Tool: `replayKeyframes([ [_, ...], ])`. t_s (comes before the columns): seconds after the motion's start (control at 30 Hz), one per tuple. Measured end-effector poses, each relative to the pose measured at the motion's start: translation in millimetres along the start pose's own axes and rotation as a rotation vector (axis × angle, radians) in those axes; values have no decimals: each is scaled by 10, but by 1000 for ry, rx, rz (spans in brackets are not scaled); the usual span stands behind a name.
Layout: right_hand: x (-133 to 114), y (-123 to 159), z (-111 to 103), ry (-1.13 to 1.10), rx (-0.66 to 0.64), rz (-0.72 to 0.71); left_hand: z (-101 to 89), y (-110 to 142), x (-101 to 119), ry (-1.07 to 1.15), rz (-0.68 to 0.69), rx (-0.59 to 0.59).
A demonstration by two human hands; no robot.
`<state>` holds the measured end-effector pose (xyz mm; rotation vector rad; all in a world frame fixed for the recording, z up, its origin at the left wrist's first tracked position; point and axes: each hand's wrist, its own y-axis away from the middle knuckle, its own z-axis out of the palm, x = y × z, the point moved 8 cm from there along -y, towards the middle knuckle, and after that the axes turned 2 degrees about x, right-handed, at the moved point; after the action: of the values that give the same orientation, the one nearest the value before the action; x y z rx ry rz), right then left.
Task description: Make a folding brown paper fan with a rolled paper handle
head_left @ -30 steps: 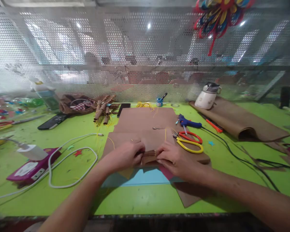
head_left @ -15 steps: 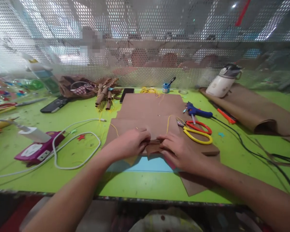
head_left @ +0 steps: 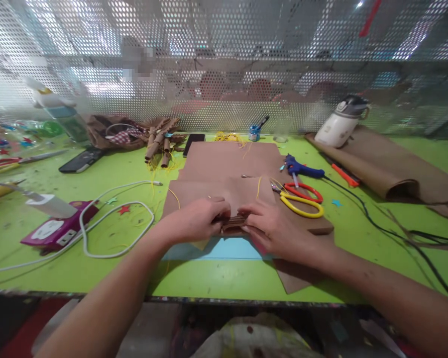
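My left hand (head_left: pixel 197 220) and my right hand (head_left: pixel 271 227) meet at the middle of the green table (head_left: pixel 216 276). Both pinch a small folded, pleated piece of brown paper (head_left: pixel 234 223) between their fingertips. The piece lies on larger brown paper sheets (head_left: pixel 229 166), with a blue sheet (head_left: pixel 224 250) under their near edge. Red and yellow scissors (head_left: pixel 302 200) rest just right of my right hand. A blue glue gun (head_left: pixel 300 168) lies behind them.
A magenta power strip (head_left: pixel 56 229) with a white charger and looped cable (head_left: pixel 114 226) sits at left. Rolled brown paper (head_left: pixel 388 171) and a white jug (head_left: pixel 339 127) are at right. Black cords (head_left: pixel 395 231) cross the right side. Phones, paper rolls (head_left: pixel 160 146) and perforated mesh stand behind.
The view has tilted down and nearer, so the table edge now shows. My hands stay together on the folded brown paper, with only small finger shifts.
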<state>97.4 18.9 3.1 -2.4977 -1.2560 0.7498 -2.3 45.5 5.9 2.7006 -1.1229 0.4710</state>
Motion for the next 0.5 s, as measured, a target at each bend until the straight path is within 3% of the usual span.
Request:
replayKeyframes([
  [0.27,-61,-25,-88,-16,-17,10,-52,48,-89,-41,-79,27],
  [0.5,-21,64,44,-66,32,16,-43,68,-123,-107,-89,-6],
])
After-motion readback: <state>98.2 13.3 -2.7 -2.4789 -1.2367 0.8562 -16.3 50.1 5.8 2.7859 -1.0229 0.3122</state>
